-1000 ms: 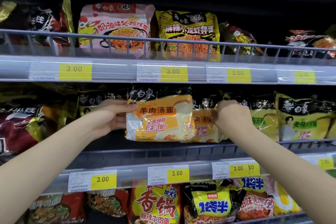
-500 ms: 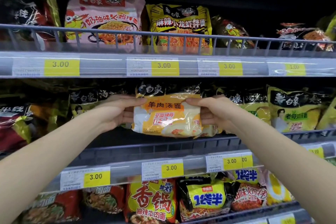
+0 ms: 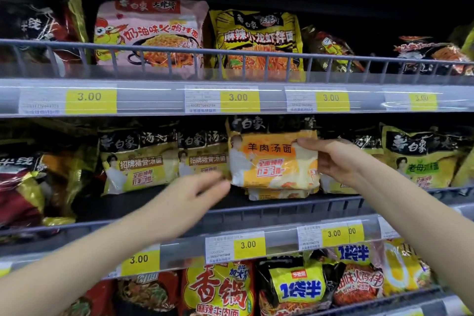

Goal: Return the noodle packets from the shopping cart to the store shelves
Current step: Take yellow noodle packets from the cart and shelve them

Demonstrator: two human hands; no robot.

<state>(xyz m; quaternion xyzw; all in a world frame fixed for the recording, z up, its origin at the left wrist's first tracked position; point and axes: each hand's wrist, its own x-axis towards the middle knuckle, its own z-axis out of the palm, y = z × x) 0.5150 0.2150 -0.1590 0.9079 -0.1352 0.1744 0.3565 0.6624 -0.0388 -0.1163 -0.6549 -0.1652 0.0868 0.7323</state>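
Observation:
An orange and white noodle packet [image 3: 272, 161] stands upright at the front of the middle shelf [image 3: 282, 206], on top of another packet of the same kind [image 3: 277, 194]. My right hand [image 3: 333, 159] grips the packet's right edge, thumb at its top corner. My left hand [image 3: 195, 195] is blurred just left of and below the packet, fingers relaxed and holding nothing; whether it still touches the packet is unclear.
Yellow noodle packets [image 3: 138, 161] line the middle shelf on both sides. Pink [image 3: 151, 33] and yellow [image 3: 256, 41] packets stand behind the top shelf's rail [image 3: 230, 52]. More packets [image 3: 218, 290] fill the shelf below. Yellow 3.00 price tags [image 3: 238, 97] run along the shelf edges.
My left hand has let go of the packet's left edge and dropped down and back. The right hand still holds the packet, now set upright on the shelf.

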